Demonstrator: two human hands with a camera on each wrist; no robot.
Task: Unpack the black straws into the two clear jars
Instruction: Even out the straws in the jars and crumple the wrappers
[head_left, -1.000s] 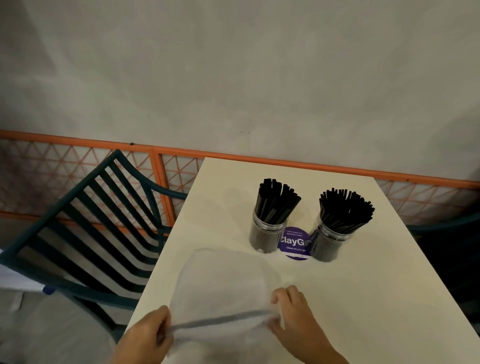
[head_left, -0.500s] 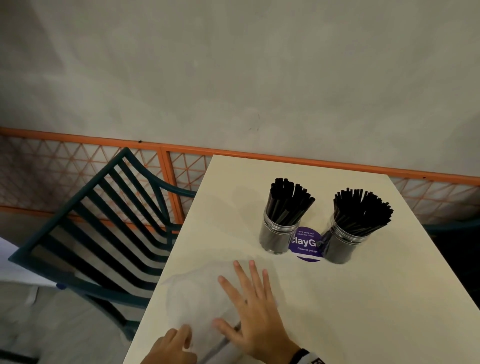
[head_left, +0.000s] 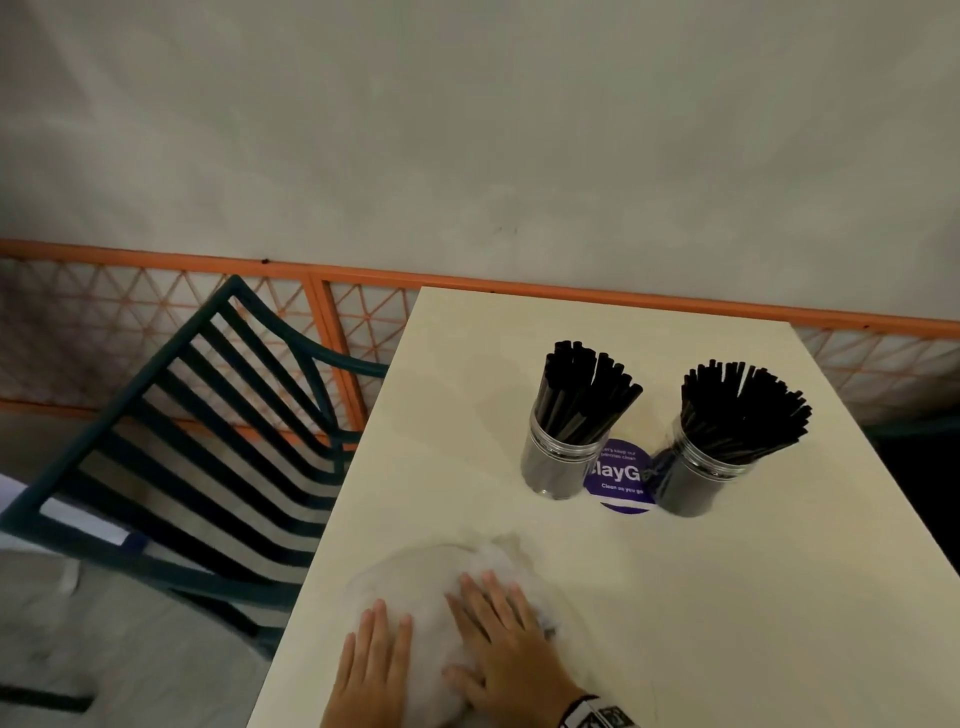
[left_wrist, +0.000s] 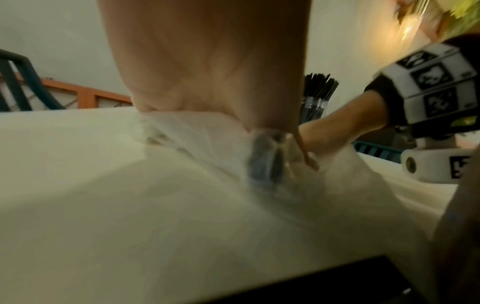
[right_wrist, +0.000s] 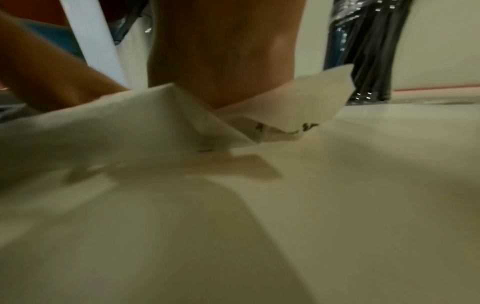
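A second ago I held the thin clear plastic bag (head_left: 441, 582) stretched between pinching fingers; now my left hand (head_left: 371, 670) and right hand (head_left: 511, 654) press it flat, fingers straight. The black plastic straws (head_left: 582, 395) fill both clear jars (head_left: 558, 467), so unpacking looks done.

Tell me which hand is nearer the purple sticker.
Right. The right hand lies flat just below the purple sticker; the left hand lies farther left, by the table's edge.

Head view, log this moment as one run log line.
stage: flattening empty wrapper | left hand: flat on wrapper | right hand: flat on wrapper | both jars: filled with straws
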